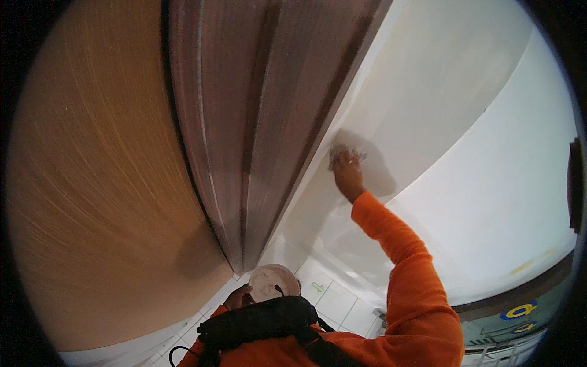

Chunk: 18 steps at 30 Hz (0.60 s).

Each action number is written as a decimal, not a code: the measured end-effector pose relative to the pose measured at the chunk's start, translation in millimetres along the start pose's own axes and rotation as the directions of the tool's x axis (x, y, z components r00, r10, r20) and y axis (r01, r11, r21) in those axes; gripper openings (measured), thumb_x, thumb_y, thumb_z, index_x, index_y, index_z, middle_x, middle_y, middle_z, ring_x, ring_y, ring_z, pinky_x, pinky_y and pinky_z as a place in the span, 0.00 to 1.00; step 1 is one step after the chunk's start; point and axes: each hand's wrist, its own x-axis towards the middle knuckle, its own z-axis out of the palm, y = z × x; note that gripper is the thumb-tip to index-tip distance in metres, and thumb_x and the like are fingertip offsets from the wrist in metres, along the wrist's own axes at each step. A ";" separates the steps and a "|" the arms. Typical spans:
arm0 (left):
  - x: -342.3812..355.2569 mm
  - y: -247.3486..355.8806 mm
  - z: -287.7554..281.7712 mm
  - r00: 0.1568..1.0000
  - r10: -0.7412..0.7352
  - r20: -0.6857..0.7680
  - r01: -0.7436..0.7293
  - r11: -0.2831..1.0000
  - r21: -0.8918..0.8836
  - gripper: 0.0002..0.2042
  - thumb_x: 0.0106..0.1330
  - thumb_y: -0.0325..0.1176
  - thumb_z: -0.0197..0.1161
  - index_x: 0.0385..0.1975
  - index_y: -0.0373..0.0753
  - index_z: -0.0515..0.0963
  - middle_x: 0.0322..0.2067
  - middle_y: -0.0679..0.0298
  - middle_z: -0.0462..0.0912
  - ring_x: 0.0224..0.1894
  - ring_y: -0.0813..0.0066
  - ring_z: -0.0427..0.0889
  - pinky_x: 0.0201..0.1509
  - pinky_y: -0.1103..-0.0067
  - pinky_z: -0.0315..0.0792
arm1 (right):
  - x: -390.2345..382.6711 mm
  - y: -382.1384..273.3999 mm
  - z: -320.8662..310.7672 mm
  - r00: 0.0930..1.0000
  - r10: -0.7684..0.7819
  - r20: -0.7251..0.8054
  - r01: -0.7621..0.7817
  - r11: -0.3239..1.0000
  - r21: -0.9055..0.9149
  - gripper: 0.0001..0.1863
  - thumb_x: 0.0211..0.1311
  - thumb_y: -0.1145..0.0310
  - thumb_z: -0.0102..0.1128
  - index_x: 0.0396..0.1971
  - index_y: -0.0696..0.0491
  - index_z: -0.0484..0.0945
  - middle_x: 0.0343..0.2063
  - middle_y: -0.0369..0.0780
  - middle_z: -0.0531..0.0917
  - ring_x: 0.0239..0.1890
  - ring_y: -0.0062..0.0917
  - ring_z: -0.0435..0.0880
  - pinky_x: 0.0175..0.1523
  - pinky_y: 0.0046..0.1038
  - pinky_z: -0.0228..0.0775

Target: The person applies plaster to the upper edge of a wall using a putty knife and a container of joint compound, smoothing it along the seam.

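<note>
My right hand (348, 171) reaches out in an orange sleeve to the white wall (440, 67), its fingers closed on a crumpled, greyish wad (336, 153) against the surface, just right of the dark brown wooden frame (226, 92). The wad is blurred and its material is hard to make out. Low in the view my left hand (238, 296) grips the side of a round, pale pinkish container (269, 278). A black strap pack across my body hides part of that hand and the container.
A tan, streaked panel (98, 165) fills the left side. White floor tiles (336, 303) with a green arrow mark (317, 287) lie below. At the lower right is a dark-edged greenish surface (489, 330) with yellow and blue shapes.
</note>
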 end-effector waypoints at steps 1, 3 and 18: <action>-3.8 16.6 21.3 0.998 -0.024 -0.066 0.027 0.999 0.043 0.17 0.63 0.43 0.61 0.46 0.40 0.73 0.32 0.62 0.76 0.34 0.70 0.75 0.42 0.72 0.72 | -18.8 -5.4 28.4 0.999 0.047 0.013 -0.048 0.996 0.078 0.21 0.59 0.67 0.52 0.53 0.56 0.74 0.55 0.50 0.72 0.60 0.41 0.68 0.60 0.48 0.61; -14.3 20.0 41.5 0.979 -0.010 -0.204 0.025 0.997 0.072 0.14 0.64 0.44 0.61 0.42 0.42 0.75 0.28 0.65 0.75 0.29 0.74 0.73 0.37 0.74 0.71 | -17.6 -21.9 13.1 0.942 -0.048 0.331 -0.080 0.929 0.362 0.19 0.56 0.71 0.53 0.49 0.56 0.77 0.56 0.47 0.72 0.58 0.40 0.70 0.59 0.46 0.62; 16.9 -4.1 -7.6 0.972 0.023 -0.233 0.017 0.986 0.168 0.10 0.65 0.44 0.62 0.35 0.45 0.78 0.21 0.70 0.72 0.23 0.80 0.70 0.33 0.77 0.70 | -38.5 -98.5 71.9 0.669 0.226 0.708 -0.246 -0.831 0.498 0.09 0.62 0.67 0.46 0.39 0.53 0.70 0.32 0.42 0.79 0.34 0.34 0.83 0.39 0.39 0.77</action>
